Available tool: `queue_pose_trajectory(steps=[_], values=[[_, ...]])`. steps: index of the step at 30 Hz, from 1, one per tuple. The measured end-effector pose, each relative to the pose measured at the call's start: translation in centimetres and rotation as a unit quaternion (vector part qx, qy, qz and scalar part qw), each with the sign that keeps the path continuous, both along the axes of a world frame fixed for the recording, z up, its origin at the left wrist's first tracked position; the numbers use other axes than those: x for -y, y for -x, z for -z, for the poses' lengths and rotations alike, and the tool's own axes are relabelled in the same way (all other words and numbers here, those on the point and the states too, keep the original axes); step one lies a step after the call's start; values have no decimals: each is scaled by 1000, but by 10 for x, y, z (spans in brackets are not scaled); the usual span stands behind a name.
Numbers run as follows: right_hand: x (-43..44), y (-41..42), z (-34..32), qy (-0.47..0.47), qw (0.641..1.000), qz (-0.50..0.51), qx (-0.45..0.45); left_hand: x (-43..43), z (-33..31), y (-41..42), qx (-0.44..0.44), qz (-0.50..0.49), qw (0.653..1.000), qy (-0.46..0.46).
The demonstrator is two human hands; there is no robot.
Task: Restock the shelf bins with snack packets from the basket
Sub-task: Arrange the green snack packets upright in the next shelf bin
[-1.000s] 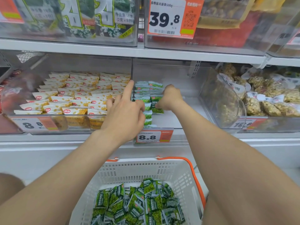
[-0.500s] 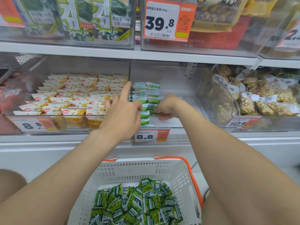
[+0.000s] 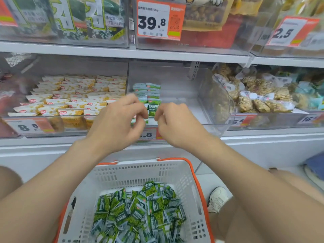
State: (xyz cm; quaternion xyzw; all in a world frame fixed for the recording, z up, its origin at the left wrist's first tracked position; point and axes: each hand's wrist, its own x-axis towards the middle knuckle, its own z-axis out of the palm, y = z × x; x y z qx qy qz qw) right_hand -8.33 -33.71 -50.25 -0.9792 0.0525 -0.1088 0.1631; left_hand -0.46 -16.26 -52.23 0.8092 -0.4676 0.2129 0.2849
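My left hand [image 3: 119, 123] and right hand [image 3: 177, 125] have pulled back from the shelved green packets [image 3: 153, 102]. Both loosely curled, holding nothing

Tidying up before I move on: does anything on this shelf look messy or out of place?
Nothing spilled or damaged. The middle bin looks lopsided: green packets sit only along its left wall.

Upper price tag [image 3: 158, 20] reads 39.8. Upper right tag [image 3: 289, 32] reads 2.5. Lower left tag [image 3: 29, 126] reads 8.8. The tag [image 3: 149, 135] under the middle bin [image 3: 178, 95] shows only .8; the remainder is covered.
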Motion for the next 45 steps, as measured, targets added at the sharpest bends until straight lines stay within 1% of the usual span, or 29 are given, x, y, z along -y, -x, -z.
queue_pose_trajectory(steps=[1, 2, 3, 4, 6, 8, 10, 13, 15, 18, 20, 21, 24, 27, 29, 30, 33, 36, 38, 42, 44, 45], values=[[-5, 15, 2, 6, 1000, -16, -26, -1, 1, 9, -20, 21, 999, -19], [-9, 28, 6, 17, 997, -33, -68, -2, 5, 17, -45, 35, 996, -65], [-11, 38, 13, 35, 990, -52, -125, -1, 13, 24, -70, 41, 988, -135], [-12, 47, 20, 56, 978, -76, -189, 0, 25, 29, -94, 43, 970, -219], [-12, 63, 39, 100, 938, -124, -309, 3, 54, 39, -145, 54, 921, -356], [-14, 78, 61, 152, 888, -168, -401, 6, 90, 47, -196, 59, 869, -450], [-16, 91, 85, 178, 849, -185, -462, 11, 126, 57, -222, 57, 819, -527], [-21, 102, 110, 179, 815, -210, -509, 13, 180, 75, -257, 59, 748, -609], [-25, 105, 119, 169, 808, -229, -515, 8, 213, 91, -260, 67, 696, -666], [-28, 103, 123, 167, 824, -246, -483, -8, 256, 111, -224, 91, 634, -735], [-28, 100, 125, 165, 834, -251, -463, -20, 278, 119, -220, 110, 607, -755], [-27, 98, 125, 164, 837, -254, -456, -26, 290, 121, -226, 118, 603, -756], [-28, 92, 125, 170, 843, -264, -438, -30, 304, 129, -250, 136, 595, -752], [-30, 89, 126, 180, 844, -266, -429, -26, 316, 138, -319, 114, 579, -742], [-31, 88, 126, 181, 840, -267, -436, -24, 324, 139, -349, 102, 582, -728], [-31, 88, 127, 181, 838, -267, -439, -24, 329, 138, -351, 98, 592, -719], [-33, 88, 127, 186, 833, -265, -448, -21, 332, 133, -374, 75, 646, -662], [-33, 88, 124, 194, 832, -264, -448, -18, 326, 126, -401, 73, 679, -610], [-34, 87, 121, 196, 833, -264, -445, -17, 318, 120, -419, 72, 710, -562], [-31, 79, 108, 172, 845, -258, -436, -11, 288, 103, -480, 37, 780, -399], [-21, 71, 96, 155, 864, -234, -418, -6, 268, 91, -485, 24, 815, -317], [-15, 67, 89, 148, 879, -214, -399, -3, 252, 84, -497, 12, 820, -283]])
